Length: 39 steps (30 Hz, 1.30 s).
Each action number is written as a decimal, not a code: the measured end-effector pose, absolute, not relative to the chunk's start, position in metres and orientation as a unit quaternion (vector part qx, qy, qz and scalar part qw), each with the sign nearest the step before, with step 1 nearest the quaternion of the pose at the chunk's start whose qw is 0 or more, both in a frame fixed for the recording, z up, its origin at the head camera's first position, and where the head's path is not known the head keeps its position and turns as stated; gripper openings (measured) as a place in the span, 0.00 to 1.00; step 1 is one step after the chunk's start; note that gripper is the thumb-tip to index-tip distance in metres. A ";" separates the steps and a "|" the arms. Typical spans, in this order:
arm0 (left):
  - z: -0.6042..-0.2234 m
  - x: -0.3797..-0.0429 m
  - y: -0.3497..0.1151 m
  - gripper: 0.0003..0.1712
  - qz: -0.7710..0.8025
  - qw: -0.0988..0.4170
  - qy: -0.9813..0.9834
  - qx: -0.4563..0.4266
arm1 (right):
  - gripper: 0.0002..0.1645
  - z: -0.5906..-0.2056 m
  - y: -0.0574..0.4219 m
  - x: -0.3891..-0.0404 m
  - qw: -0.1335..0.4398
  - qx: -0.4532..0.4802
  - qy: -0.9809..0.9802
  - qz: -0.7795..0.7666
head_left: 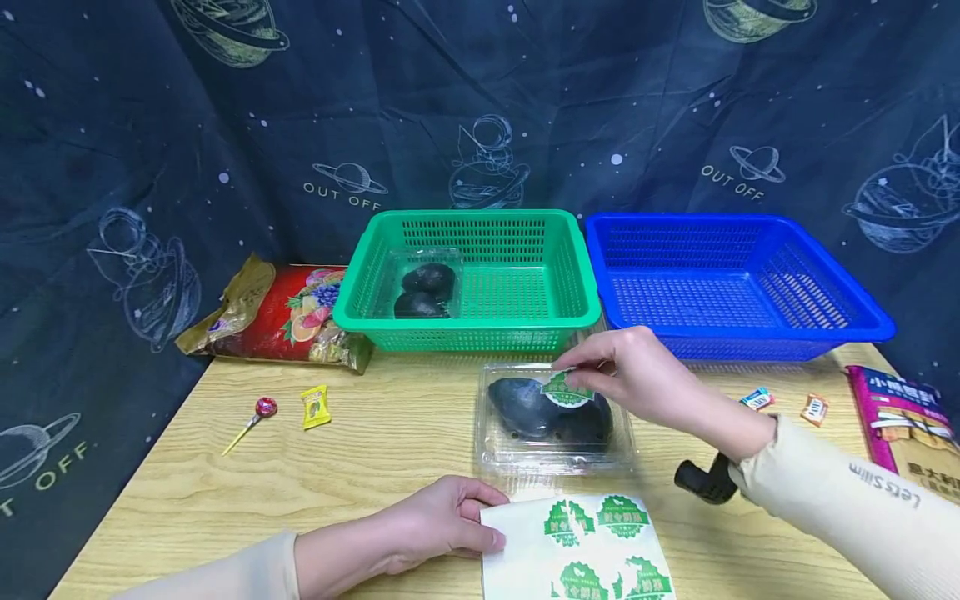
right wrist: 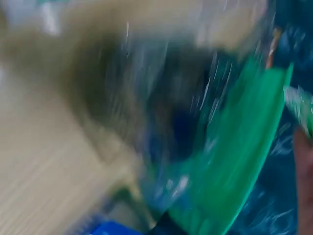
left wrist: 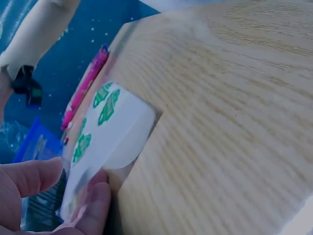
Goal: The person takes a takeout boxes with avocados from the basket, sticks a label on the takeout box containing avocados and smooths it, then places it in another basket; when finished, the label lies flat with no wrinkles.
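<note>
My right hand [head_left: 637,375] pinches a round green sticker [head_left: 567,390] between thumb and fingers, over the lid of a clear plastic clamshell box [head_left: 495,454]. Inside the box lie dark, smooth oval fruits [head_left: 521,408]. The right wrist view is heavily blurred; the sticker [right wrist: 301,105] shows at its right edge. Nearer the front, my left hand [head_left: 431,525] holds the left edge of a white sticker sheet [head_left: 517,554] that bears several green stickers. In the left wrist view the fingers [left wrist: 95,205] overlap the sheet [left wrist: 129,139], with the thumb raised to the left.
Behind the box stands a green basket [head_left: 465,337] holding another clear box [head_left: 423,287] of dark fruits, beside a blue basket [head_left: 742,342]. A red-gold bag [head_left: 277,312], lollipop [head_left: 266,407] and yellow candy [head_left: 316,407] lie left. Small candies [head_left: 814,409] and a pink packet [head_left: 903,417] lie right.
</note>
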State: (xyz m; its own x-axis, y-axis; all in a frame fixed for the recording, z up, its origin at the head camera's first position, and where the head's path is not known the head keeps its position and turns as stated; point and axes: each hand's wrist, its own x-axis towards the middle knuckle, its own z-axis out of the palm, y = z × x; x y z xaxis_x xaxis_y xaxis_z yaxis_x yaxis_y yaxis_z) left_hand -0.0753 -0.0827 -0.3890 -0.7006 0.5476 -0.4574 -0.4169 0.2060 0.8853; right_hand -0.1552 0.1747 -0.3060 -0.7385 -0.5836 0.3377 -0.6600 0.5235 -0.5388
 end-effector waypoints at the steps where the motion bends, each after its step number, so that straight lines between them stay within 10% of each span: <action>1: -0.388 -0.076 -0.083 0.24 0.620 0.382 0.683 0.051 | 0.10 -0.306 0.176 -0.162 0.023 0.343 -0.879 0.330; 6: -0.384 -0.081 -0.087 0.23 0.587 0.361 0.721 0.071 | 0.10 -0.314 0.172 -0.181 -0.079 0.332 -0.886 0.313; 39: -0.364 -0.108 -0.104 0.14 0.505 0.333 0.786 0.125 | 0.09 -0.326 0.157 -0.179 -0.076 0.284 -0.914 0.280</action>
